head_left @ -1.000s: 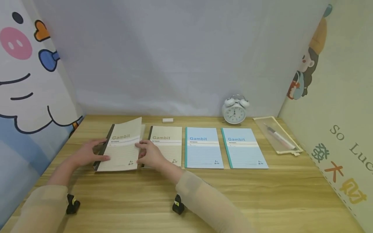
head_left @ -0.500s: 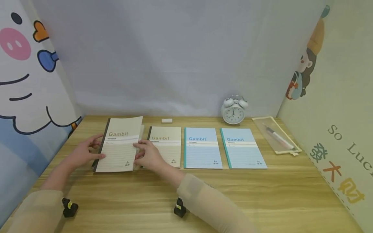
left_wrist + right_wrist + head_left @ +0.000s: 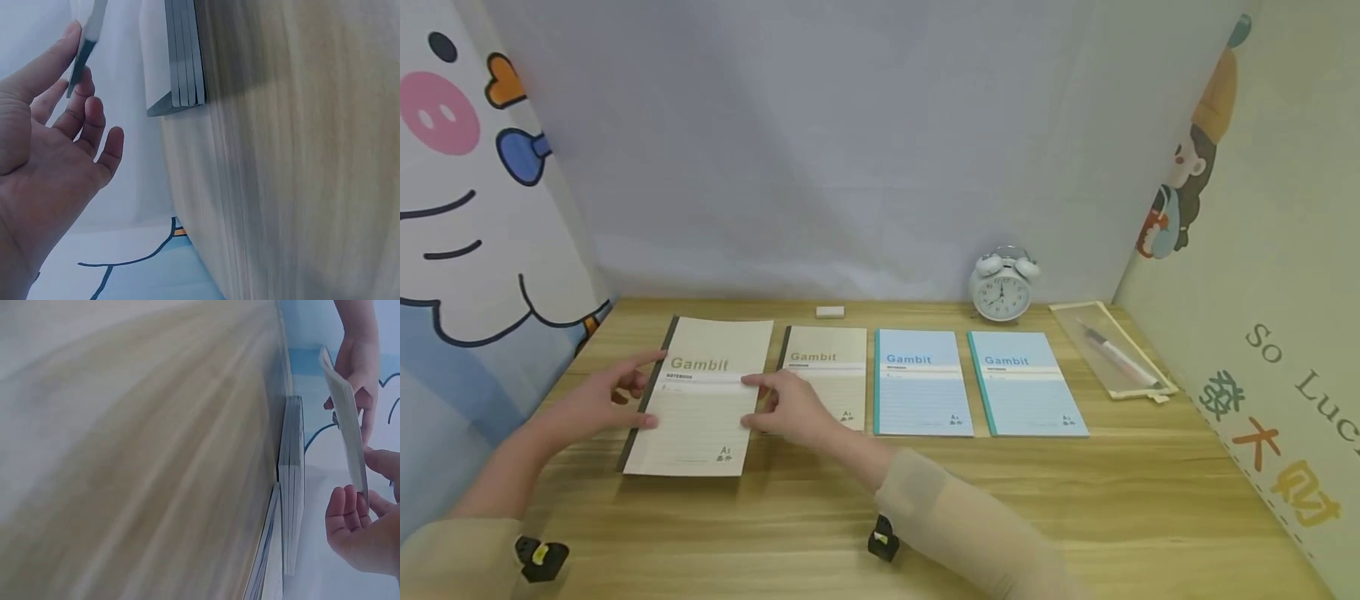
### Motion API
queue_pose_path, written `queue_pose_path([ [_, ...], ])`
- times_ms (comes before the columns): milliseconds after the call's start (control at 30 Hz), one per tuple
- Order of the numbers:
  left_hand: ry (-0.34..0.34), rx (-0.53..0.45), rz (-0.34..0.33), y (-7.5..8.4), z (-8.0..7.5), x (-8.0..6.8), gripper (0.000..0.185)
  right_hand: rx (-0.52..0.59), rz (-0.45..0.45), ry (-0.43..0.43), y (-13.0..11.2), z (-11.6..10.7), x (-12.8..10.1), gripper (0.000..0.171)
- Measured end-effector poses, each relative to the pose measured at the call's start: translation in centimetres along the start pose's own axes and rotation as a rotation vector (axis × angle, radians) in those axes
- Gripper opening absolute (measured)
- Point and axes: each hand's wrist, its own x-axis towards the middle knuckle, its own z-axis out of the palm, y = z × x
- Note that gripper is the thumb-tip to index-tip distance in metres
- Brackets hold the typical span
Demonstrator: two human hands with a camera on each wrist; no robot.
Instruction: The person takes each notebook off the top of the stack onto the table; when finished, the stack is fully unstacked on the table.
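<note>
A beige Gambit notebook with a dark spine is held in the air at the left of the table. My left hand pinches it along the spine, thumb on the cover and fingers beneath. Its opposite edge is pinched by my right hand. In the left wrist view, a stack of notebooks lies under the raised one, apart from it. The right wrist view shows the held notebook edge-on between both hands. To the right lies a second beige notebook, partly covered by my right hand.
Two blue notebooks lie side by side right of the beige ones. Behind stand a white eraser and a white alarm clock. A translucent pouch with a pen lies at the far right, near the side wall.
The top beige notebook has been lifted off the stack and brought nearer to me and slightly left. Both hands have moved with it; its cover now lies flatter.
</note>
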Motion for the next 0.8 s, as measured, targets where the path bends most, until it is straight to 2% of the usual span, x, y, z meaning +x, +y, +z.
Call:
queue_pose_path([
  [233, -0.054, 0.000, 0.033, 0.5, 0.3, -2.2, 0.078, -0.079, -0.015, -0.070, -0.2, 0.6, -1.7, 0.060],
  [367, -0.100, -0.025, 0.040, 0.5, 0.6, -3.5, 0.078, -0.080, -0.058, -0.097, -0.1, 1.2, -2.5, 0.063],
  [467, -0.137, -0.059, 0.074, 0.4, 0.8, -4.4, 0.079, -0.087, -0.089, -0.115, -0.1, 1.8, -3.2, 0.066],
  [800, -0.195, -0.112, 0.144, -0.4, 2.3, -7.2, 0.075, -0.125, -0.097, -0.175, -0.8, 4.1, -5.8, 0.068],
])
